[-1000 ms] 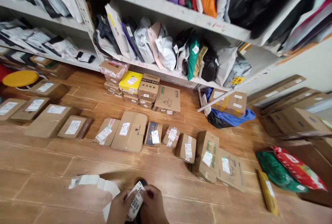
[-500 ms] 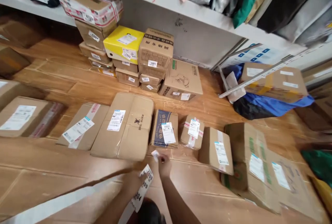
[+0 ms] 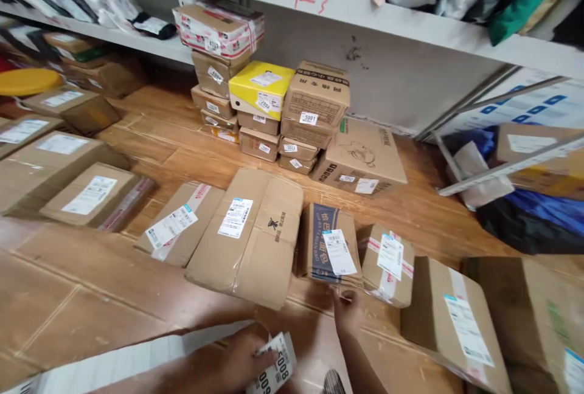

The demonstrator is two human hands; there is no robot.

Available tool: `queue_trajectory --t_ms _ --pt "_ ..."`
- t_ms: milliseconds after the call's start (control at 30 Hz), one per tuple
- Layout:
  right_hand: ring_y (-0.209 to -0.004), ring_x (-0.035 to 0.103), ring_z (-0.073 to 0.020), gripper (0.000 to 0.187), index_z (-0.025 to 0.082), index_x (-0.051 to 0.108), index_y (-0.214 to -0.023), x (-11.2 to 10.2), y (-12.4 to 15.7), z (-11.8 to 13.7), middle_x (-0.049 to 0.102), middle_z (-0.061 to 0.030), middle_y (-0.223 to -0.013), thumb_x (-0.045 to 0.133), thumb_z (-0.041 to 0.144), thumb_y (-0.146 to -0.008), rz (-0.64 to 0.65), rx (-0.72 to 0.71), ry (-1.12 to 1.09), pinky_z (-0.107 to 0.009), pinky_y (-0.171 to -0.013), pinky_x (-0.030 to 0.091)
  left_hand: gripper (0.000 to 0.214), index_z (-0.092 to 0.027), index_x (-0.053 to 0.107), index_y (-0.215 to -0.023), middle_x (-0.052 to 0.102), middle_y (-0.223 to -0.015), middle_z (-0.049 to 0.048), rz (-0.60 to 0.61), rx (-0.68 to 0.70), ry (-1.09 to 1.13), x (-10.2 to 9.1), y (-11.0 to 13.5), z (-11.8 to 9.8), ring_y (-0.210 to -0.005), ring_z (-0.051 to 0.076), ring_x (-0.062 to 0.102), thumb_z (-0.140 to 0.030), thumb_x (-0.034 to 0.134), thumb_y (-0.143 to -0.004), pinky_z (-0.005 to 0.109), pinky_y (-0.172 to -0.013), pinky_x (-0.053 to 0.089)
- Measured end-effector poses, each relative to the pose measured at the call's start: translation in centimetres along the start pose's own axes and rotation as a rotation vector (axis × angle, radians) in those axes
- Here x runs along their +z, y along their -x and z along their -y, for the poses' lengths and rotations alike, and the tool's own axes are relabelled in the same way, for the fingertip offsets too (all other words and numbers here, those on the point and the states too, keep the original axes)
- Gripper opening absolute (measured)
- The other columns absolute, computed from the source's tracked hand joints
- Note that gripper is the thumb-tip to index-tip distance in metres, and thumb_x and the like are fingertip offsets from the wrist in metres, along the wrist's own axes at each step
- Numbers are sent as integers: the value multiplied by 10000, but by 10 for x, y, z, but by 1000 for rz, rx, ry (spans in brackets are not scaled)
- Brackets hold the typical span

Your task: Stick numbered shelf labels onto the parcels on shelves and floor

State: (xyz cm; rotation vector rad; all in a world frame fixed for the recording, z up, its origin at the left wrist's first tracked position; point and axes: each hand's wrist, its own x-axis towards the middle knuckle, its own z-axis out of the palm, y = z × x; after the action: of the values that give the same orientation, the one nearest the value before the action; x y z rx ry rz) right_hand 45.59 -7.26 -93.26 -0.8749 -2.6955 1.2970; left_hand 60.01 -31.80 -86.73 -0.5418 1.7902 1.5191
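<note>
Low in the view, my left hand (image 3: 246, 354) is closed on a strip of printed number labels (image 3: 276, 366), with 5008 and a part of 009 readable. A long pale ribbon of the backing (image 3: 123, 354) trails away to the lower left. My right hand (image 3: 347, 309) is at the near edge of a carton with a blue printed panel (image 3: 322, 233). Its fingers are pinched, and a pale sliver of a small label (image 3: 336, 288) shows at the tips, mostly hidden. A white shipping label (image 3: 340, 253) is stuck on that carton's top.
A flattish wide carton (image 3: 255, 230) lies left of the blue-printed one; a small taped carton (image 3: 387, 260) and a taller carton (image 3: 456, 315) lie right. Stacked boxes, including a yellow box (image 3: 262, 90), stand against the wall. A metal shelf (image 3: 401, 11) holding bags runs above.
My view has swung left and closer, shifting the cartons. My right hand has brought the small white label from the floor area up to the blue-printed carton's near edge. My left hand still holds the strip.
</note>
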Motion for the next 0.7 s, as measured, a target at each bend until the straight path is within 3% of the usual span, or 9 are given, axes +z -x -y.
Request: queue_trajectory --t_ms 133,233,300,433,567,700 --pt "-864 652 -316 548 186 645 -747 6 37 7 698 -131 -833 515 702 -612 197 -79 -63 -402 -756 517 653 -159 576 -602 581 -597 34 -67 57 99 -5 6 6 -563 155 484 -795 447 -682 266 -534 340" --pt "-671 640 -216 435 194 693 -863 17 85 16 691 -86 -857 568 579 -705 579 -299 -163 -313 -581 512 696 -169 514 -579 514 -567 11 -124 109 171 -9 2 14 -549 139 432 -846 378 -672 260 -536 318" --pt "-522 570 -150 335 204 705 -873 23 109 23 669 -56 -816 645 484 -699 713 -403 -174 -266 -474 461 678 -183 455 -538 464 -541 -4 -144 123 159 -10 1 19 -537 132 402 -842 377 -675 259 -536 301" --pt "-469 529 -132 228 204 718 -759 23 127 39 639 -38 -709 686 418 -687 649 -405 -100 -259 -459 452 625 -193 438 -537 464 -555 -9 -158 141 182 -9 9 24 -554 139 407 -785 377 -729 256 -558 314" --pt "-515 563 -161 284 235 749 -788 19 137 46 643 -45 -743 759 424 -576 617 -378 -113 -264 -439 469 595 -196 455 -535 464 -551 -8 -162 134 223 -8 20 23 -554 142 397 -756 407 -729 258 -559 321" --pt "-554 573 -166 268 231 745 -717 21 147 45 629 -62 -810 768 445 -557 632 -291 -141 -253 -415 466 602 -191 457 -535 431 -537 -9 -163 107 252 -7 25 18 -542 136 372 -761 401 -721 263 -535 291"
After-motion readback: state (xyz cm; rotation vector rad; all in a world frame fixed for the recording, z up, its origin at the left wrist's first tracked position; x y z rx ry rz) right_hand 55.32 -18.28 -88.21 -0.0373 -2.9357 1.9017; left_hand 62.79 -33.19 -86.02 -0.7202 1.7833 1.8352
